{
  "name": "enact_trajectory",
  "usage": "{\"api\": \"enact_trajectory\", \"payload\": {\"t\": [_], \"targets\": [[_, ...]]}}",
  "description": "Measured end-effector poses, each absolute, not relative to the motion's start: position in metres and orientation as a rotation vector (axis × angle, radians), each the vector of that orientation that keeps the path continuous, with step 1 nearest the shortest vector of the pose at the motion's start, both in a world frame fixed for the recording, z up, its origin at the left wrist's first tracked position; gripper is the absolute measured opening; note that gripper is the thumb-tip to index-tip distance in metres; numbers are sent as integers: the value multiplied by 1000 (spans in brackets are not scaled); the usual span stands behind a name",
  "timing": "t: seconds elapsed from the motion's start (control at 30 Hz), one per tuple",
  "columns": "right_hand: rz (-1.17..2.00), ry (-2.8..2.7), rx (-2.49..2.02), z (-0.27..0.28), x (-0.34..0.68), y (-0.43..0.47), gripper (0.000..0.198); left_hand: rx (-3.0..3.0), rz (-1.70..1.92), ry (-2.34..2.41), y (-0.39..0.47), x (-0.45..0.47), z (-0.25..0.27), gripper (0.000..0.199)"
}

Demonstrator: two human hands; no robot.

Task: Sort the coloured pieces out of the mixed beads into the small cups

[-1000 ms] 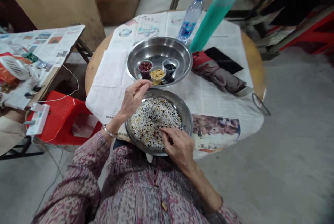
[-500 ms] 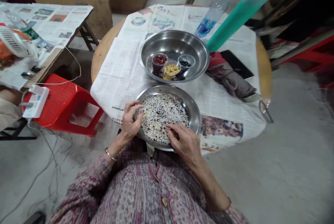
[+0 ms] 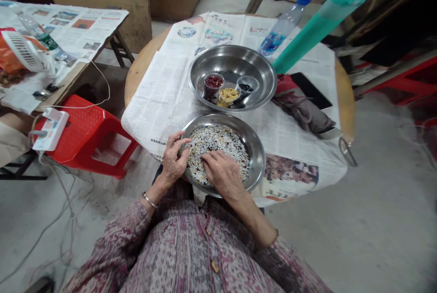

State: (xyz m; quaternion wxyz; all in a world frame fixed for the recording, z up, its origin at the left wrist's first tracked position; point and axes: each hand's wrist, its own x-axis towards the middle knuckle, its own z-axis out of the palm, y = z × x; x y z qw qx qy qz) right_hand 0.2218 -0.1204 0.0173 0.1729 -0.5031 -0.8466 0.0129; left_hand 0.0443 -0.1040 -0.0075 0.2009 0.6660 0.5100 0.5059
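A shallow steel basin (image 3: 258, 161) sits at the table's near edge. Mixed grains (image 3: 223, 139), mostly white with black, yellow and dark red ones among them, cover its bottom. My left hand (image 3: 175, 160) lies over the basin's left rim, its fingers apart and holding nothing. Inside the basin, my right hand (image 3: 222, 173) points its fingertips down into the grains, fingers drawn together; what they hold, if anything, is hidden. Just behind stands a second steel basin (image 3: 262, 63), with a cup of red beans (image 3: 214, 82), a cup of yellow kernels (image 3: 228, 95) and a cup of black beans (image 3: 246, 87).
Newspaper (image 3: 153, 97) covers the round table. A blue-capped bottle (image 3: 282, 31), a long green tube (image 3: 314, 31), a folded umbrella (image 3: 303, 110) and a dark tablet (image 3: 310, 90) lie to the right. At left are a red stool (image 3: 85, 131), a power strip (image 3: 51, 131) and loose cables.
My right hand has moved left across the grains, towards my left hand. My left hand stays at the rim. The whole view has shifted slightly.
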Motion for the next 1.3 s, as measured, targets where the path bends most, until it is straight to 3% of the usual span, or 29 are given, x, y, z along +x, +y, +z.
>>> {"api": "enact_trajectory", "payload": {"t": [0.27,0.47,0.7,0.87,1.07,1.3], "targets": [[264,-2103,-1444,18,250,-128,14,1884,1419,1428,-103,44,-10,18],[332,-2183,-1487,21,247,-132,16,2043,1325,1513,-104,42,1,16],[212,-2319,-1552,18,248,-131,18,2585,568,1501,-115,45,44,21],[230,-2271,-1598,17,256,-132,19,2637,178,1333,-119,57,42,11],[326,-2282,-1528,16,260,-139,19,2659,138,1214,-106,79,33,14],[331,-2167,-1619,16,271,-140,17,2589,426,1345,-78,72,32,22]]}}
